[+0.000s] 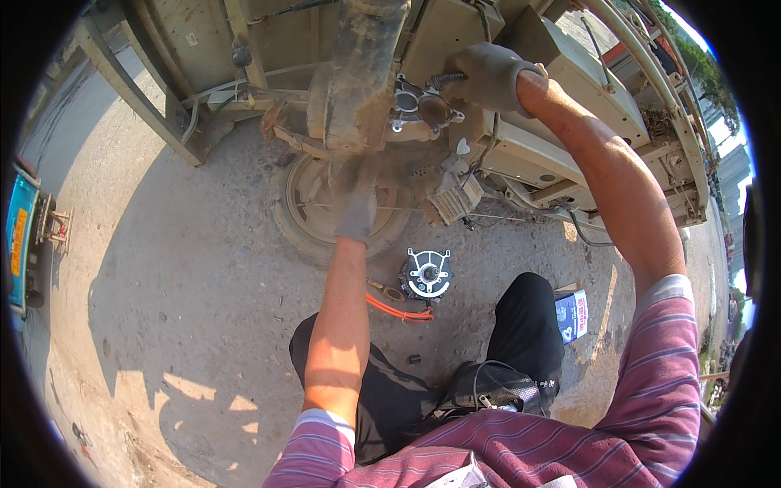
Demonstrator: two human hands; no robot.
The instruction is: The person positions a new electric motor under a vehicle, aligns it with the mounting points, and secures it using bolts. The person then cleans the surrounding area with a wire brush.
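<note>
My right hand [488, 75], in a grey work glove, is curled beside a silver metal housing [421, 104] on the vehicle's underside. A dark ribbed piece [447, 79] pokes out at its fingers; what they grip is hidden. My left hand [357, 213], also gloved, reaches up to the lower end of a dusty upright wheel [362, 81]; its fingers are blurred and lost in shadow. On the ground between my knees and the vehicle sits a round motor [429, 272] with a silver bracketed face and a central shaft. Orange cables [399, 309] lie beside it.
Behind my left hand, another wheel [297, 203] lies low near the ground. A finned metal part [454, 195] hangs under the frame. To my right is a blue and white box [571, 315]; a small dark piece [415, 359] lies near my legs. A blue vehicle [23, 236] stands far left.
</note>
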